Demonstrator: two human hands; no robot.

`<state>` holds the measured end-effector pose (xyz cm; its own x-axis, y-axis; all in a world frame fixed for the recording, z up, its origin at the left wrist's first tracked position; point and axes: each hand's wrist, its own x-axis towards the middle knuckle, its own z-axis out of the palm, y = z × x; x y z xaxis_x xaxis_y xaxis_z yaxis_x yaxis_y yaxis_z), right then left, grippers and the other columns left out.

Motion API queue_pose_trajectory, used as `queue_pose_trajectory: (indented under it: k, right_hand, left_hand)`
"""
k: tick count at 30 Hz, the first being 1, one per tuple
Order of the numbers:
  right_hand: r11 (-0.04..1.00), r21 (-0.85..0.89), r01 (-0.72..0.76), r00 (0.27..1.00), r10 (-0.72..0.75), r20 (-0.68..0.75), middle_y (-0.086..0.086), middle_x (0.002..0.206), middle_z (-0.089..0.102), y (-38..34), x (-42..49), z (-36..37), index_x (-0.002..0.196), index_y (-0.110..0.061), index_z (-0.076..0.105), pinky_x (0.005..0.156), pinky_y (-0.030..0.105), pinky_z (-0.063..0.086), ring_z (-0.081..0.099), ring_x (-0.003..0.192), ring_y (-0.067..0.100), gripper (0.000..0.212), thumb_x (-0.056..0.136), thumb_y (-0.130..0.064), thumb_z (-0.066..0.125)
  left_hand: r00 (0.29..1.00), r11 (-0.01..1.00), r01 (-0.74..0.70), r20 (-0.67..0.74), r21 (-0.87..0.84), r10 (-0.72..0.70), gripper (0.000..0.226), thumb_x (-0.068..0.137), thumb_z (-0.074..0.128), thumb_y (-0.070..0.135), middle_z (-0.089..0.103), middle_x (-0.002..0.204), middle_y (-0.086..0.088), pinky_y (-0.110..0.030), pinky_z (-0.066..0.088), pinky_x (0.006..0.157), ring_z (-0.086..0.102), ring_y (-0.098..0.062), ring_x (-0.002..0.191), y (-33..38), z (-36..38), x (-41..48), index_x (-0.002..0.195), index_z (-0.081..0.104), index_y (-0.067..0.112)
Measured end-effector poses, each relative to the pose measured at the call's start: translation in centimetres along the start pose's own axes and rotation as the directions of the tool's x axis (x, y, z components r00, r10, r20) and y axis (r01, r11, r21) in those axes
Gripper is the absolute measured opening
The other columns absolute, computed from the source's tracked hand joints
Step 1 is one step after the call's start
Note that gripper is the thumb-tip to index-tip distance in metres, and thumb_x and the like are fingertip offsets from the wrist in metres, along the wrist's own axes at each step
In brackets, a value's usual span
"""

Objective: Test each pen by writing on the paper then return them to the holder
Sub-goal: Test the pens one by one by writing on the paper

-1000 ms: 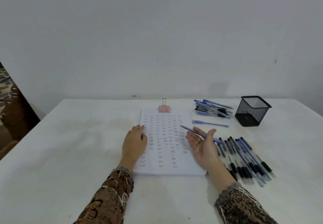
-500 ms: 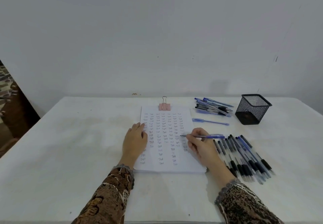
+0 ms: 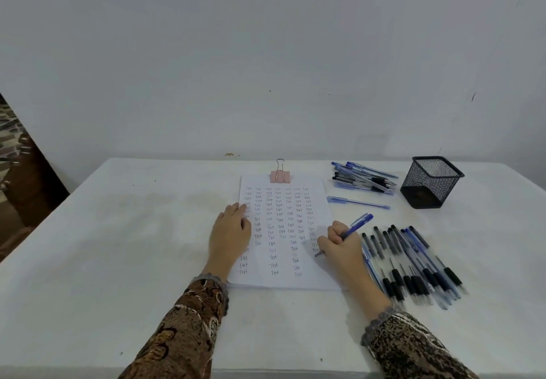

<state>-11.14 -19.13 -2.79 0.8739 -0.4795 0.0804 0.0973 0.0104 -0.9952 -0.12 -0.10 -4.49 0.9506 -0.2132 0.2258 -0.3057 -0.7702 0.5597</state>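
Blue pen (image 3: 356,225) pinched in the curled fingers of the right hand (image 3: 339,245), its tip touching the right edge of the paper (image 3: 285,231). The left hand (image 3: 230,232) lies flat, fingers straight, on the paper's left edge. A black mesh holder (image 3: 430,182) stands well apart at the far right of the white table (image 3: 118,231).

White paper (image 3: 283,231) lying flat, long side running away from the viewer, filled with columns of small handwritten "Test" words. Blue pen (image 3: 356,226) gripped in the right hand (image 3: 339,245), slanted, rear end up and to the right, tip down on the paper near its right edge. Black mesh pen holder (image 3: 431,183) upright at far right, well apart from the paper. Row of black-gripped pens (image 3: 413,263) lying right of the paper. Smaller heap of pens (image 3: 365,177) just left of the holder. Lone blue pen (image 3: 357,202) between the two groups.
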Motion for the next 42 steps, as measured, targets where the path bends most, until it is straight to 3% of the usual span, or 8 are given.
queue_pose_trajectory:
  k: [6,12,16,23,27,31,36,42]
  right_hand:
    - [0.999,-0.030,0.023,0.999,-0.023,-0.029,-0.005,0.058,0.021,-0.6,-0.3,0.1,0.053,-0.020,0.021,0.047,0.011,0.024,0.020,0.045,0.001,0.054,0.070,0.025,0.045]
    - [0.998,-0.069,-0.013,1.000,0.014,0.023,-0.014,0.049,0.021,-0.6,0.0,-0.1,0.050,-0.022,0.020,0.045,0.013,0.021,0.018,0.043,0.002,0.055,0.069,0.024,0.044]
    - [0.998,-0.064,0.000,1.000,-0.002,-0.029,-0.013,0.049,0.023,-0.4,0.1,-0.3,0.051,-0.022,0.021,0.047,0.014,0.022,0.020,0.043,0.002,0.055,0.070,0.024,0.045]
    - [0.996,-0.090,0.020,1.000,-0.020,-0.001,-0.014,0.049,0.023,-0.2,0.3,-0.4,0.048,-0.023,0.022,0.049,0.016,0.024,0.021,0.045,0.003,0.056,0.069,0.023,0.046]
    - [1.000,-0.019,0.009,0.999,-0.010,-0.048,-0.011,0.054,0.024,0.2,0.2,-0.4,0.046,-0.028,0.024,0.056,0.021,0.021,0.020,0.050,0.005,0.060,0.070,0.024,0.045]
    - [0.996,-0.092,0.009,1.000,-0.009,0.002,-0.016,0.046,0.022,-0.2,0.4,-0.6,0.041,-0.028,0.023,0.053,0.020,0.022,0.019,0.046,0.004,0.061,0.069,0.023,0.045]
    - [0.999,-0.047,0.027,0.996,-0.030,-0.083,-0.009,0.054,0.025,0.0,0.2,-0.4,0.052,-0.019,0.023,0.053,0.017,0.023,0.021,0.047,0.003,0.052,0.071,0.023,0.046]
    - [0.999,-0.035,0.008,0.999,-0.009,-0.050,-0.016,0.048,0.023,0.4,0.4,-0.7,0.043,-0.027,0.025,0.049,0.015,0.022,0.019,0.046,0.002,0.061,0.070,0.025,0.044]
  left_hand:
    - [1.000,1.000,0.006,0.006,0.002,-0.006,0.043,0.095,0.036,0.017,0.038,0.145,-0.003,-0.031,0.027,0.108,0.035,-0.021,0.131,0.0,0.0,0.0,0.137,0.042,0.013]
    - [1.000,1.000,0.011,0.007,-0.005,-0.011,0.043,0.095,0.036,0.018,0.038,0.145,-0.003,-0.031,0.026,0.109,0.033,-0.019,0.132,-0.1,0.0,0.0,0.137,0.042,0.013]
    - [1.000,1.000,0.007,0.007,-0.002,-0.007,0.043,0.095,0.035,0.018,0.038,0.145,-0.003,-0.031,0.027,0.109,0.034,-0.020,0.132,-0.1,0.1,0.0,0.137,0.042,0.014]
    - [1.000,1.000,0.007,0.001,0.000,-0.007,0.043,0.095,0.036,0.017,0.037,0.146,-0.003,-0.030,0.025,0.110,0.034,-0.020,0.132,-0.1,0.0,0.0,0.137,0.042,0.013]
    - [1.000,1.000,-0.003,0.003,0.008,0.003,0.043,0.095,0.035,0.017,0.039,0.144,-0.002,-0.030,0.028,0.107,0.037,-0.020,0.129,-0.1,0.0,0.0,0.137,0.042,0.013]
    - [1.000,1.000,-0.002,0.013,0.009,0.002,0.043,0.095,0.035,0.017,0.038,0.144,-0.002,-0.031,0.029,0.107,0.037,-0.021,0.129,-0.1,-0.1,0.0,0.137,0.042,0.013]
    - [1.000,1.000,-0.004,0.009,-0.003,0.004,0.043,0.095,0.036,0.017,0.039,0.144,-0.002,-0.033,0.031,0.107,0.038,-0.021,0.128,0.0,-0.1,0.0,0.137,0.042,0.013]
    - [1.000,1.000,-0.008,0.013,-0.004,0.008,0.043,0.095,0.036,0.017,0.039,0.144,-0.003,-0.032,0.028,0.109,0.036,-0.021,0.130,-0.3,0.1,0.0,0.137,0.043,0.012]
